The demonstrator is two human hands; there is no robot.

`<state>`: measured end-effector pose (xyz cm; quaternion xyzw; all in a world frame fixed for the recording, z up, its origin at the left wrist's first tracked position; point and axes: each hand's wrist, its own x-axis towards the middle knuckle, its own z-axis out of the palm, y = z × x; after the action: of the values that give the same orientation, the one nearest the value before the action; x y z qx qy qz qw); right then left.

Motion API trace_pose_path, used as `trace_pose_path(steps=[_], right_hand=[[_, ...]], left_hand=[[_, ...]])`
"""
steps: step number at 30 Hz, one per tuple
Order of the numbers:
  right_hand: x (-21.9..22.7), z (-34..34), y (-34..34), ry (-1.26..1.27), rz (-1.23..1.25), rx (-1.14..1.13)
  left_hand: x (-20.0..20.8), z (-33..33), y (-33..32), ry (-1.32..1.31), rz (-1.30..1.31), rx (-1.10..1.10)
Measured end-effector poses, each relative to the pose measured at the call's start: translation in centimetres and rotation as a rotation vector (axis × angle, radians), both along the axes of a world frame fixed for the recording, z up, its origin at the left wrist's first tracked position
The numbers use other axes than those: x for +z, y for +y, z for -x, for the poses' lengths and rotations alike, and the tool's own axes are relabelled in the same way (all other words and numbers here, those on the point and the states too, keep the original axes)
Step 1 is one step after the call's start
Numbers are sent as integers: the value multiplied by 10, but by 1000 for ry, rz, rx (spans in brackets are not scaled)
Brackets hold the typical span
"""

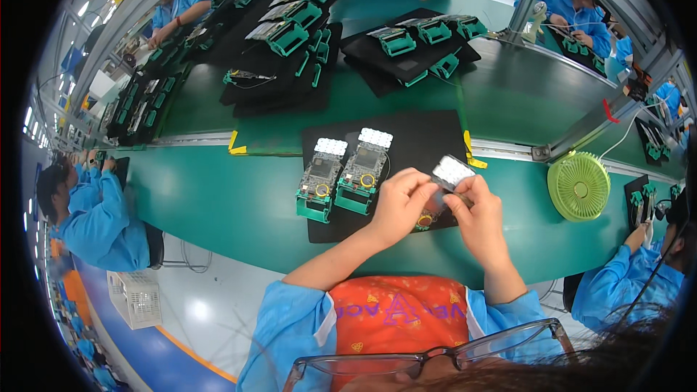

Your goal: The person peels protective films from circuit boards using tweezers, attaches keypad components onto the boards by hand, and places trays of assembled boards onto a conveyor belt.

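Observation:
My left hand (401,203) and my right hand (481,214) meet over the right part of a black mat (319,234). Between them is a circuit board with a white keypad (454,170) at its far end. Fingers and thumbs of both hands are closed on its edges; a round, ringed part shows below them, and the rest is hidden. Left of my hands lie two similar circuit boards in green frames, the left board (319,178) and the right board (363,167), each with a white keypad and a yellow ring.
A green fan (579,186) stands on the green table (196,181) at the right. Beyond the metal rail, stacked black mats (283,98) carry several green-framed boards. A metal post (528,3) rises at the far right. Co-workers in blue sit around; a white basket (135,299) is at lower left.

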<state>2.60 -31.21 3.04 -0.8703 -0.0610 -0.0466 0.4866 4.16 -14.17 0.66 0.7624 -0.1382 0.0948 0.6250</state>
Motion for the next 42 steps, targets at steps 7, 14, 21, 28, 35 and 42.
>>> trace_pose_path(steps=[7, 14, 21, 28, 35, 42], right_hand=[[-1, -4, -8, 5, 40, -16], [-57, -20, -41, -155, 334, -78], [-70, -44, -65, 327, -99, -48], [-48, -32, -84, 675, -581, 322], [-59, -22, -82, 437, -991, 231], [-38, -49, -68, 163, -1259, 142]], left_hand=[[-9, -2, 50, -91, -426, 323], [-61, 42, 171, 187, -511, 684], [-73, 49, 181, 487, 253, 451], [-66, 48, 174, 577, 613, 343], [-41, 40, 179, 333, 765, 117], [16, 4, 138, 113, 1124, -421]])
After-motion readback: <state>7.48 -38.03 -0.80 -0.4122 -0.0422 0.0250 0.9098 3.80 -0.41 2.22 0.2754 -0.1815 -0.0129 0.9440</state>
